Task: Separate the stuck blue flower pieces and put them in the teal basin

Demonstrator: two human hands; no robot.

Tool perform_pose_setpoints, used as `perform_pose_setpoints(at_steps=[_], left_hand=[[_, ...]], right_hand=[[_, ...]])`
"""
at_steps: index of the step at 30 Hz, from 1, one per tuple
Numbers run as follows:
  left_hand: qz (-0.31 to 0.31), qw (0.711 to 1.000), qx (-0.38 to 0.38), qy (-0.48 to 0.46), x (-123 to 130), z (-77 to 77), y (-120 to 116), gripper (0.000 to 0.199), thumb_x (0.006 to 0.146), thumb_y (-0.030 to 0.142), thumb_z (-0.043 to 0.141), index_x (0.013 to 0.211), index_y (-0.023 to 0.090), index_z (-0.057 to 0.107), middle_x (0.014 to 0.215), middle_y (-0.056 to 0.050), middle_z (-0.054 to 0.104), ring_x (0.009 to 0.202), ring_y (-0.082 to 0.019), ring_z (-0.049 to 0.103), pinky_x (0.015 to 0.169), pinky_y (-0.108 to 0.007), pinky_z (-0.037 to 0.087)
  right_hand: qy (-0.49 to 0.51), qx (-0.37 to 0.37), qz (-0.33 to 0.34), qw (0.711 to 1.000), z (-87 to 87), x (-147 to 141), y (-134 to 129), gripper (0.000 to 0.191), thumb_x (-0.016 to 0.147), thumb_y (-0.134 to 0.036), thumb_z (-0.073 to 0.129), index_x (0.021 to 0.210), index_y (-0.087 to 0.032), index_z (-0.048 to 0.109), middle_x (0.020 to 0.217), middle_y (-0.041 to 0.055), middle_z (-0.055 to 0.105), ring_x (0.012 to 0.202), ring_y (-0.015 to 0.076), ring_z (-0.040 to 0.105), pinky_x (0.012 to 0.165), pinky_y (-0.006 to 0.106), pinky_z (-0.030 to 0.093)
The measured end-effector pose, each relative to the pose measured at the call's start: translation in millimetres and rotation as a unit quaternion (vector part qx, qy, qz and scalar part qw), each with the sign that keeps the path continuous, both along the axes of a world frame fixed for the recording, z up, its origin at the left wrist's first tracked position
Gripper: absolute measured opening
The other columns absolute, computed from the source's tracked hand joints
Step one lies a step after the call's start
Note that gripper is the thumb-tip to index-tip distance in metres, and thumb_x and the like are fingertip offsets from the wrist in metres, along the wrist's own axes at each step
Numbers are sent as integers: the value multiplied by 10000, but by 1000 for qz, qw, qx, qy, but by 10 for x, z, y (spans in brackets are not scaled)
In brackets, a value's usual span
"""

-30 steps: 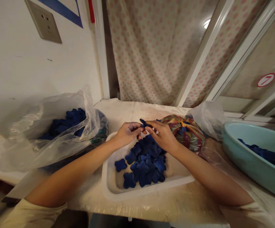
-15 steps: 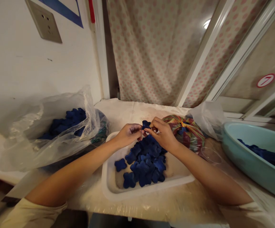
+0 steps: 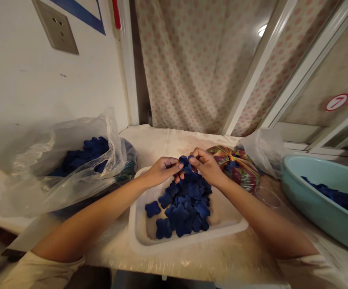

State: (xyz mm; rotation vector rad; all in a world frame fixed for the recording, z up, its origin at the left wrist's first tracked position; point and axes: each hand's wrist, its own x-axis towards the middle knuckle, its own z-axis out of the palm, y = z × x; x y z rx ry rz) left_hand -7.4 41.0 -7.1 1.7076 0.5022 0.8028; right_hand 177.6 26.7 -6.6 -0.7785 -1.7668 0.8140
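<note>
Blue cutout (image 3: 185, 161), mid-frame, sits between our left hand (image 3: 161, 170) and right hand (image 3: 208, 168), fingertips clamped on opposite edges; neither hand clearly nearer. Long axis unclear. We hold it by the pile (image 3: 182, 208) in the white tray (image 3: 192, 241), lower centre.

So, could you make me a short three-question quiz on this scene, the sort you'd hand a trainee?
1. True or false: the left hand and the right hand both have fingers on the same blue piece.

2. Which of these stands furthest to the right in the picture?
A) the open plastic bag
B) the turquoise tub
C) the red-and-green patterned bundle

3. Fill in the missing word: the heap of blue pieces below the hands lies in a shallow white ____.

Key: 1 true; 2 B; 3 tray.
</note>
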Motion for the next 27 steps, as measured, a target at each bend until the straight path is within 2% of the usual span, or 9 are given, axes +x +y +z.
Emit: perform_pose_setpoints(at_steps=[3, 5, 7, 9, 11, 14, 17, 24, 27], left_hand=[[22, 1000, -4, -16, 12, 2, 7, 392, 793, 473, 574, 683, 97, 575, 609, -14, 596, 510, -77, 553, 528, -209, 448], [38, 999, -7, -21, 23, -2, 16, 400, 786, 484, 573, 671, 102, 564, 593, -1, 581, 494, -71, 542, 518, -204, 444], [56, 998, -5, -16, 32, -5, 22, 400, 784, 490, 570, 664, 108, 554, 574, 11, 564, 484, -67, 531, 508, -199, 437], [74, 997, 2, -6, 35, -7, 25, 394, 788, 486, 564, 655, 115, 543, 545, 23, 542, 476, -67, 521, 498, -195, 427], [90, 996, 11, 2, 35, -10, 26, 391, 798, 483, 551, 654, 120, 538, 511, 34, 515, 463, -67, 505, 484, -191, 414], [104, 994, 28, 10, 29, -17, 27, 397, 807, 492, 534, 658, 124, 537, 473, 46, 483, 439, -65, 476, 462, -184, 387], [102, 993, 57, 22, 21, -23, 28, 421, 821, 499, 510, 616, 132, 509, 473, 40, 482, 443, -65, 473, 469, -182, 378], [93, 991, 97, 13, 13, -28, 50, 440, 812, 517, 516, 590, 137, 506, 468, 35, 477, 444, -69, 463, 463, -181, 371], [97, 990, 105, 14, 11, -34, 59, 446, 814, 507, 517, 571, 132, 510, 459, 36, 475, 434, -58, 447, 463, -174, 362]], right_hand=[[116, -48, -94, 988, -36, 27, 100, 284, 846, -359, 505, 644, -201, 383, 520, -69, 383, 449, 68, 358, 452, 209, 281], [159, -46, -162, 973, -60, 57, 170, 282, 820, -300, 508, 612, -204, 344, 509, -71, 353, 445, 69, 335, 447, 210, 274], [157, -11, -203, 966, -65, 82, 207, 275, 756, -234, 557, 615, -208, 321, 543, -72, 335, 472, 70, 324, 469, 213, 293], [114, 41, -221, 968, -42, 88, 187, 265, 703, -196, 605, 653, -211, 345, 607, -66, 340, 518, 76, 338, 508, 220, 323], [46, 94, -218, 970, 5, 65, 110, 199, 723, -207, 612, 710, -206, 413, 669, -46, 384, 573, 89, 379, 556, 237, 352], [-60, 161, -165, 971, 77, -2, -39, 72, 799, -251, 579, 792, -194, 535, 773, 6, 486, 693, 120, 468, 629, 263, 391], [-140, 201, -110, 963, 100, -51, -116, 106, 772, -257, 644, 862, -205, 619, 843, 31, 554, 802, 146, 516, 669, 269, 421], [-131, 149, -70, 977, 41, -31, -44, 141, 781, -274, 648, 908, -228, 688, 885, 45, 654, 793, 144, 600, 602, 247, 461], [-122, 138, -55, 981, 46, -28, -45, 129, 798, -270, 628, 895, -232, 703, 890, 46, 680, 817, 149, 618, 666, 262, 491]])
